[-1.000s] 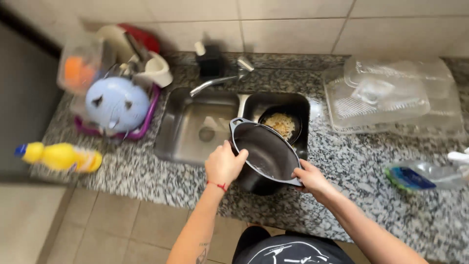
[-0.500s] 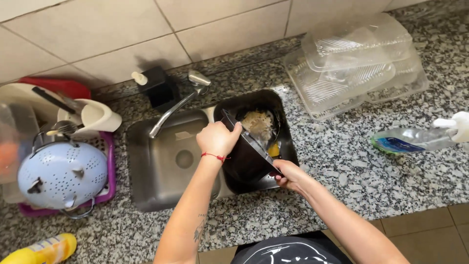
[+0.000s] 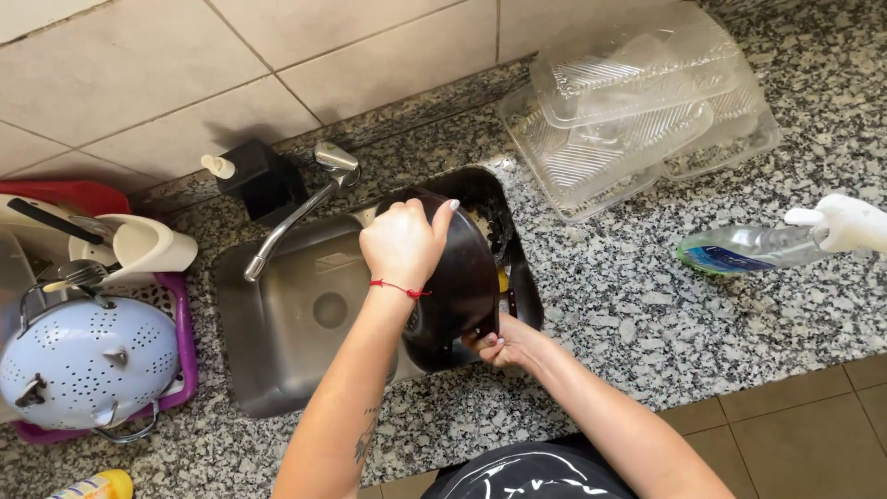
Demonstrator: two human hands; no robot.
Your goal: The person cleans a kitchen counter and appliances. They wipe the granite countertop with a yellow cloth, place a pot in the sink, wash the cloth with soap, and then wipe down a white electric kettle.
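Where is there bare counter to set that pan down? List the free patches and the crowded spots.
Free: the granite counter between the sink, the clear plastic containers and the lying spray bottle; also the front strip below the sink. Crowded: the drying rack with the blue colander, and the black tray beside the sink, where both hands hold the dark pan.

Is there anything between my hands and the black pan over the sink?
Nothing visible. The left hand grips the upper rim of the black pan, and the right hand holds its lower edge. The pan is tilted on its side over the sink.
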